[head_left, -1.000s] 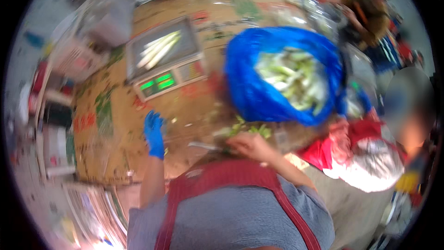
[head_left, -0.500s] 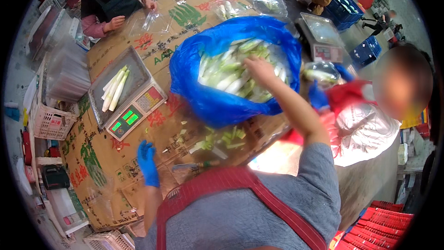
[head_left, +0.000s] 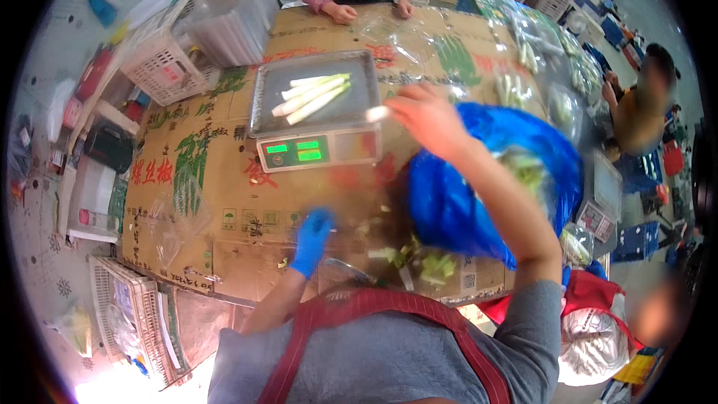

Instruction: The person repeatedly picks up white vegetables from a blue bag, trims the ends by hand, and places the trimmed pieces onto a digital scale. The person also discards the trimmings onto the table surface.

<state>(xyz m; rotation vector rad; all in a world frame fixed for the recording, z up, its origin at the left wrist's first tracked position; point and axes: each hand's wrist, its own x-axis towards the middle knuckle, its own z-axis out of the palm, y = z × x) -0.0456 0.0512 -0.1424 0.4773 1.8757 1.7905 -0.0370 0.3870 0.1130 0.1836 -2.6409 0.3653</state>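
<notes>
My bare right hand [head_left: 428,116] is closed on a pale vegetable shoot [head_left: 378,114], seemingly a water bamboo shoot, whose white end points left by the scale's right edge. On the metal tray of the digital scale [head_left: 348,151] lie several white-and-green shoots [head_left: 318,97], and its display glows green. A blue plastic bag [head_left: 441,217] holding more shoots stands to the right, partly hidden under my right forearm. My left hand [head_left: 314,232], in a blue glove, hovers over the cardboard in front of the scale; motion smears its fingers.
Printed cardboard [head_left: 224,194] covers the table. Green trimmings [head_left: 434,265] lie near its front edge. Clear lids [head_left: 235,22] are stacked beside a white crate [head_left: 161,71] at the left. One person's hands [head_left: 340,13] rest across the table; other people are at the right.
My right hand has come out of the blue bag with a shoot and moved left to the scale. The view has swung, so scale and bag appear further right.
</notes>
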